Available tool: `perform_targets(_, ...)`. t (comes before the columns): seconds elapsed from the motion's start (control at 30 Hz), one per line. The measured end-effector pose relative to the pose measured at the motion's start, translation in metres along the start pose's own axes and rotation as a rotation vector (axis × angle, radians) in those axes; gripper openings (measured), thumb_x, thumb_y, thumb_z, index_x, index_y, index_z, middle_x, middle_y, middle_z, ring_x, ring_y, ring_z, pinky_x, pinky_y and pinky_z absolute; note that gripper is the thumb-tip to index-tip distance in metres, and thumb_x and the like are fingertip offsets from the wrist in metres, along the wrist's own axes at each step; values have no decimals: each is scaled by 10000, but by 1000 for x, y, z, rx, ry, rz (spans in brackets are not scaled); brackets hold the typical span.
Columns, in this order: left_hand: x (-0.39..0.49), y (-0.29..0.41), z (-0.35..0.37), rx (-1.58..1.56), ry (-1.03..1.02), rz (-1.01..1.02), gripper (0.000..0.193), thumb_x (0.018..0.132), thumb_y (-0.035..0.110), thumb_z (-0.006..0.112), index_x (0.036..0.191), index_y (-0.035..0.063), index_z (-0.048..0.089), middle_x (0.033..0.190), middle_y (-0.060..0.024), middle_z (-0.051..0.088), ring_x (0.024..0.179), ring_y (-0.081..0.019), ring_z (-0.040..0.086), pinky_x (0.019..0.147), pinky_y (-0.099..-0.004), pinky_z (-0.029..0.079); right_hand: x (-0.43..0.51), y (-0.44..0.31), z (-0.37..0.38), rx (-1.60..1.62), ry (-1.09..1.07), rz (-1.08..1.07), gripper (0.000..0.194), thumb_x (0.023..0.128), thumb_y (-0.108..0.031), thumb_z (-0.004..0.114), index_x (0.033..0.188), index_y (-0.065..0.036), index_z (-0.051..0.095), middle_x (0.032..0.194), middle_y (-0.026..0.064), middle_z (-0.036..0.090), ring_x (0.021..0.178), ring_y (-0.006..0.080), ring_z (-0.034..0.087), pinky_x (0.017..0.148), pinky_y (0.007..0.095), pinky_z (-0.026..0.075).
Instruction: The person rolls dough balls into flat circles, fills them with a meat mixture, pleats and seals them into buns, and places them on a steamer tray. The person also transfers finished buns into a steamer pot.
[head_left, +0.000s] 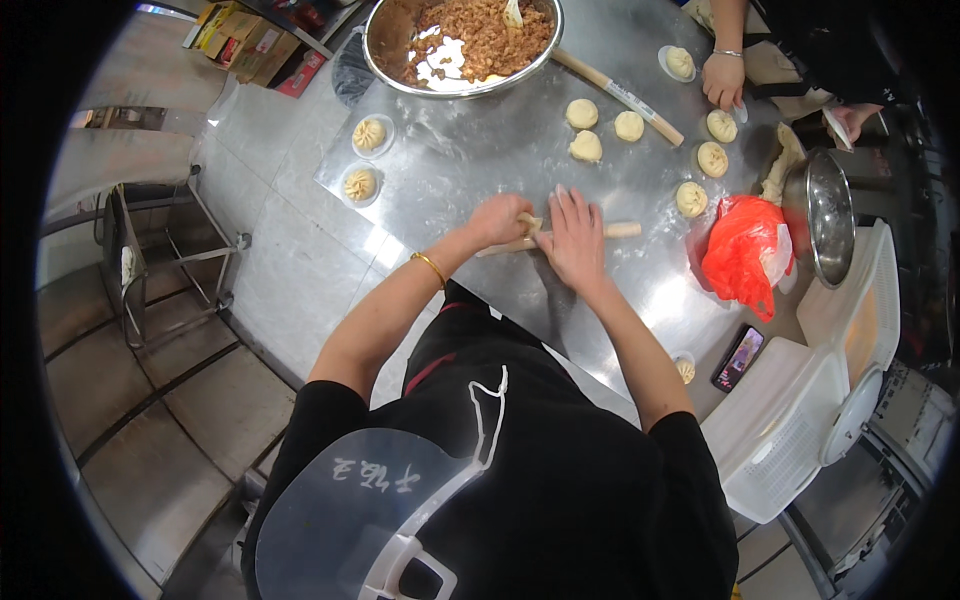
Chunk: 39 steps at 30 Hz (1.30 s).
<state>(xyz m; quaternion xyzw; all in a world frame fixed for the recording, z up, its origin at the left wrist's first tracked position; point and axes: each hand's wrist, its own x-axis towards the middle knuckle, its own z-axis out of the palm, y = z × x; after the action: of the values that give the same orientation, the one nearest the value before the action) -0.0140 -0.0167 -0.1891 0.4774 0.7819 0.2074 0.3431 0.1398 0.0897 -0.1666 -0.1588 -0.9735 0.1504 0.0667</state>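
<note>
At the near edge of the steel table (480, 165), my left hand (499, 220) pinches a piece of dough (531, 223). My right hand (576, 238) lies over a thin wooden rolling pin (624, 230), palm on it and fingers stretched forward. The pin's left end shows below my left hand. Most of the dough is hidden by my hands. Beyond them sit three dough pieces, one of them a round lump (582, 114). Two pleated buns, including this bun (360, 184), rest on paper rounds at the table's left edge.
A steel bowl of filling (480, 86) stands at the far edge beside a second rolling pin (615, 95). At right are several buns (691, 199), a red plastic bag (746, 251), a steel bowl (821, 217), a phone (738, 358) and white baskets (780, 442). Another person's hand (723, 79) touches a bun.
</note>
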Motion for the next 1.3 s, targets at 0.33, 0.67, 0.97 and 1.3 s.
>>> perform_targets(0.33,-16,-9,-27,-597,111,-320,250,796,134,638,1018,20,623,896,-91,662,817,-189,616,732,-312,474,-14,3,-3,65,38,80,550,870,-359,589,1291,-18,500,1393,169,429,1324,337,345,1074,504,276)
perform_targets(0.67,-31,5,-26,-551,119,-287,301,843,132,640,1113,16,578,1049,-81,634,920,-196,592,775,-341,464,-12,3,-5,315,-2,212,416,845,-261,635,1180,-19,581,1259,139,518,1234,316,431,997,455,349)
perform_targets(0.97,-13,18,-14,451,333,286,610,884,371,574,1380,62,397,1476,-142,341,1382,-337,282,1117,-475,240,-30,9,1,85,110,91,434,842,-267,622,1220,-58,569,1296,123,521,1277,315,414,1049,460,317)
perform_targets(1.3,15,13,11,614,232,233,763,863,546,510,1465,121,312,1547,-104,237,1428,-328,193,1137,-542,116,-44,6,5,64,95,135,502,816,-342,609,1236,-70,562,1337,108,495,1290,305,391,1081,474,291)
